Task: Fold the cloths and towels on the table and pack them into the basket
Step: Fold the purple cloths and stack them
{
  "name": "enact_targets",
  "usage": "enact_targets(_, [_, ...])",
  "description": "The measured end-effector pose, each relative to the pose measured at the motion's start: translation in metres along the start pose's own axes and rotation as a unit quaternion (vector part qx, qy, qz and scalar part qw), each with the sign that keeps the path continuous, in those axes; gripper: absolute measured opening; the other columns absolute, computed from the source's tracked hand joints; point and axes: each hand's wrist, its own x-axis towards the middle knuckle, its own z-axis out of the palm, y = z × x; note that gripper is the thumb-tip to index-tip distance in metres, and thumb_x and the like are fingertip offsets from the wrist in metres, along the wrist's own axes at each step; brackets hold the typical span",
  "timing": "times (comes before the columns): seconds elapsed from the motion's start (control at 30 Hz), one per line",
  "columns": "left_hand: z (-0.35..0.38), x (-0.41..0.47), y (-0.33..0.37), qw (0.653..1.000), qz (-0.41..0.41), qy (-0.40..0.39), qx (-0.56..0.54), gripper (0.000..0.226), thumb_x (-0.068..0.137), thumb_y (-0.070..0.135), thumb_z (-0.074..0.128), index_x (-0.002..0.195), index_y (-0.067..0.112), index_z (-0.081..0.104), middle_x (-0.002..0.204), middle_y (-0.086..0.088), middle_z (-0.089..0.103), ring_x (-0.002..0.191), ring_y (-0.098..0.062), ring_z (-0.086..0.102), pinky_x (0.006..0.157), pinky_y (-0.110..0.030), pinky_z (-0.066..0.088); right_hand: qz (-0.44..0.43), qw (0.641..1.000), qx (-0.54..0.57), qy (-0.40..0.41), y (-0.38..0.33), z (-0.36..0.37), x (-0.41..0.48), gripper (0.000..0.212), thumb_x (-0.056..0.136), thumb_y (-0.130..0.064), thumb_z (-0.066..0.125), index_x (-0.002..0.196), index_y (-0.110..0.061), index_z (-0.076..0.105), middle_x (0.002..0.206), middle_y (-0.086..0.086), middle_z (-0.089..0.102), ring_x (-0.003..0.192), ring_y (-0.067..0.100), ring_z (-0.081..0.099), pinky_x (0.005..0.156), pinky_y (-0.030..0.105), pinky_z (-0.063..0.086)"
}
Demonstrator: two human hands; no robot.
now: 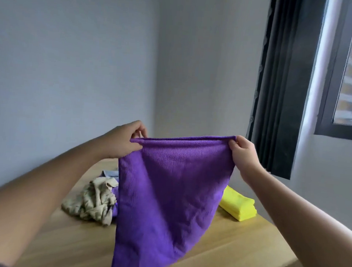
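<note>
Your two bare forearms reach in from the bottom corners, and between them hangs a purple microfibre cloth (172, 184), lifted clear above the wooden table (236, 248); its top edge is stretched nearly level, while the lower part drapes down in a loose point and runs out of view at the bottom. Your left hand (121, 140) pinches the cloth's top left corner between thumb and curled fingers; your right hand (243, 155) grips the top right corner the same way; the hands are held well apart, each clamped on its own corner. On the table behind the hanging cloth, to the left, lies a crumpled beige cloth (92, 202) in an untidy heap; just beyond it shows a small strip of pale blue cloth (109, 173), mostly hidden. To the right, partly covered by the purple cloth, a yellow cloth (238, 206) sits folded in a neat stack of layers on the tabletop. Past the table stand plain pale walls meeting in a corner; at the right a dark curtain (281, 88) hangs beside a dark-framed window (349, 71).
</note>
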Motion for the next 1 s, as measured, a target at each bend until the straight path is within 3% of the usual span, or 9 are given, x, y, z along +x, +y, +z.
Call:
enact_targets(0.13, [-0.007,0.003,-0.002,0.993,0.011,-0.05,0.109,0.022,0.082,0.015,0.067,0.075,0.031,0.053,0.06,0.01,0.049,0.058,-0.003,0.043,0.053,-0.019,0.031,-0.03,0.999,-0.024,-0.032,-0.008,0.002,0.01,0.023,0.095,-0.009,0.044,0.08,0.008,0.051,0.065,0.004,0.038,0.062,0.015,0.032,0.056,0.03,0.024])
enact_targets(0.2, [-0.005,0.006,-0.008,0.993,-0.007,-0.058,0.098,0.021,0.078,0.035,0.073,0.073,0.026,0.055,0.061,0.01,0.053,0.058,-0.005,0.046,0.056,-0.021,0.034,-0.035,0.998,-0.038,-0.036,-0.008,0.004,0.017,0.024,0.094,-0.009,0.044,0.081,0.01,0.049,0.066,0.006,0.038,0.064,0.017,0.032,0.059,0.03,0.025])
enact_targets(0.3, [0.0,0.014,-0.023,0.995,-0.053,-0.08,0.026,0.041,0.077,0.054,0.061,0.075,0.013,0.056,0.062,0.007,0.05,0.06,-0.01,0.044,0.061,-0.026,0.034,-0.028,0.997,-0.059,-0.052,0.002,0.011,0.028,0.024,0.093,-0.01,0.046,0.073,0.002,0.05,0.061,0.002,0.039,0.061,0.016,0.033,0.057,0.03,0.026])
enact_targets(0.43, [0.022,0.035,-0.049,0.992,-0.076,-0.052,0.083,0.02,0.087,0.02,0.056,0.068,0.013,0.053,0.07,0.0,0.052,0.069,-0.017,0.047,0.059,-0.025,0.033,0.011,0.988,-0.14,-0.065,0.029,0.027,0.043,0.024,0.091,-0.013,0.049,0.069,-0.012,0.057,0.058,-0.001,0.047,0.06,0.018,0.041,0.053,0.029,0.03])
enact_targets(0.53, [0.027,0.064,-0.061,0.989,-0.102,0.078,0.067,0.012,0.086,0.019,0.063,0.076,0.013,0.063,0.083,-0.007,0.063,0.083,-0.024,0.056,0.068,-0.027,0.039,0.035,0.987,-0.146,-0.055,0.03,0.035,0.063,0.025,0.089,-0.012,0.05,0.065,-0.012,0.057,0.054,0.003,0.048,0.055,0.025,0.046,0.048,0.026,0.034])
enact_targets(0.67, [-0.003,0.106,-0.05,0.956,-0.11,0.254,-0.098,0.009,0.086,0.016,0.063,0.09,0.01,0.069,0.083,-0.009,0.062,0.079,-0.024,0.054,0.075,-0.032,0.043,0.012,1.0,-0.027,-0.002,-0.009,0.034,0.104,0.021,0.09,-0.006,0.047,0.07,-0.008,0.054,0.055,0.005,0.041,0.046,0.022,0.037,0.04,0.027,0.032])
enact_targets(0.77, [-0.014,0.114,-0.038,0.942,-0.087,0.268,-0.181,0.008,0.087,0.013,0.06,0.089,0.013,0.067,0.081,-0.007,0.06,0.078,-0.019,0.053,0.074,-0.034,0.046,0.011,0.999,0.046,0.013,-0.022,0.032,0.114,0.02,0.089,-0.001,0.042,0.075,-0.005,0.056,0.057,0.006,0.039,0.045,0.02,0.035,0.039,0.026,0.029])
enact_targets(0.9, [-0.005,0.1,-0.043,0.94,-0.103,0.238,-0.221,0.012,0.086,0.014,0.057,0.079,0.017,0.065,0.074,-0.005,0.058,0.076,-0.019,0.053,0.085,-0.045,0.051,0.029,0.996,0.08,-0.011,-0.012,0.029,0.099,0.023,0.086,0.001,0.04,0.07,-0.008,0.054,0.058,0.008,0.042,0.044,0.021,0.038,0.043,0.031,0.031])
enact_targets(1.0, [0.011,0.074,-0.045,0.933,-0.116,0.222,-0.259,0.018,0.085,0.014,0.055,0.071,0.022,0.063,0.069,-0.005,0.054,0.072,-0.02,0.05,0.078,-0.041,0.051,0.052,0.994,0.096,-0.031,0.002,0.024,0.07,0.021,0.086,0.001,0.039,0.07,-0.008,0.051,0.059,0.007,0.04,0.046,0.021,0.038,0.046,0.03,0.031])
